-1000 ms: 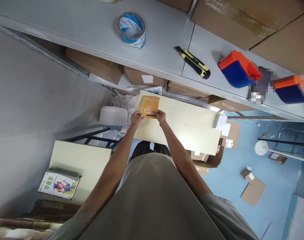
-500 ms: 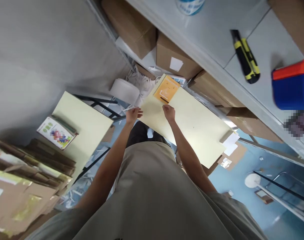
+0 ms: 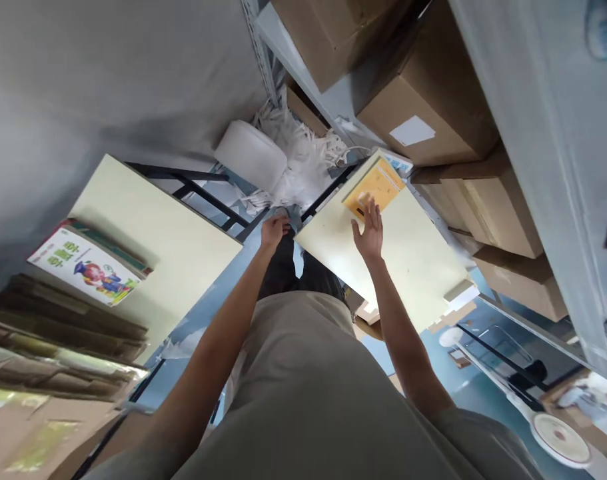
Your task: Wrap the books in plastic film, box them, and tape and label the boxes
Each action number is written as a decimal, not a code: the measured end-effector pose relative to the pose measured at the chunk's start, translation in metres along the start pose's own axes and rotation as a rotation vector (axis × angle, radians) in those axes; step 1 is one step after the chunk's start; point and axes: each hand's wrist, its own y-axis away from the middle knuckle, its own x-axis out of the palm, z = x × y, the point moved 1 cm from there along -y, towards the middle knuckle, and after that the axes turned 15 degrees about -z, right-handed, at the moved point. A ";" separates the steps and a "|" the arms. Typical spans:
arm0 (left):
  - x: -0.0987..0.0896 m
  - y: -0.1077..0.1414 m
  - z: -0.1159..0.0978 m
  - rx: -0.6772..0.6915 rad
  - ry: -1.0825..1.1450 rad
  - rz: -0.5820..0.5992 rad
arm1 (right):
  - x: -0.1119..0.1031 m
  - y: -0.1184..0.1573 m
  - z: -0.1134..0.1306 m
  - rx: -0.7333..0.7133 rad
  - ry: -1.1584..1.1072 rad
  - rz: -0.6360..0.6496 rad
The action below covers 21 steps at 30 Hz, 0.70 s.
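My right hand (image 3: 369, 233) is spread over the near edge of an orange book (image 3: 376, 190), which lies on the pale right-hand table (image 3: 403, 260); whether it touches the book I cannot tell. My left hand (image 3: 274, 231) hangs in the gap between the two tables, fingers loosely bent and apart, with nothing seen in it. On the pale left-hand table (image 3: 183, 240) lies a small stack of books, topped by a white one with a cartoon figure (image 3: 90, 263).
Flattened cardboard (image 3: 58, 373) is piled at the lower left. A white roll (image 3: 250, 155) and shredded white packing material (image 3: 308, 160) lie beyond the gap. Cardboard boxes (image 3: 433, 100) fill the shelf at the right. A white round-based stand (image 3: 560, 437) is at the lower right.
The view has turned and shifted. My right hand has opened and moved to the orange book's near edge. My left hand now hangs clear of the right-hand table's corner.
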 end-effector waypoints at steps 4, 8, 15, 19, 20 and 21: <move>0.011 -0.059 -0.010 -0.132 0.018 -0.062 | 0.021 -0.055 0.069 -0.131 -0.040 0.063; 0.030 -0.112 -0.005 -0.251 0.022 -0.080 | 0.092 -0.130 0.126 -0.189 -0.009 0.387; 0.099 -0.206 0.051 -0.377 0.124 -0.032 | 0.271 -0.230 0.097 0.165 0.263 0.697; 0.158 -0.271 0.102 -0.318 0.173 0.015 | 0.363 -0.262 0.045 0.268 0.223 0.590; 0.173 -0.289 0.116 -0.292 0.171 0.038 | 0.384 -0.269 0.031 0.268 0.223 0.577; 0.188 -0.306 0.129 -0.263 0.170 0.064 | 0.405 -0.275 0.017 0.263 0.229 0.565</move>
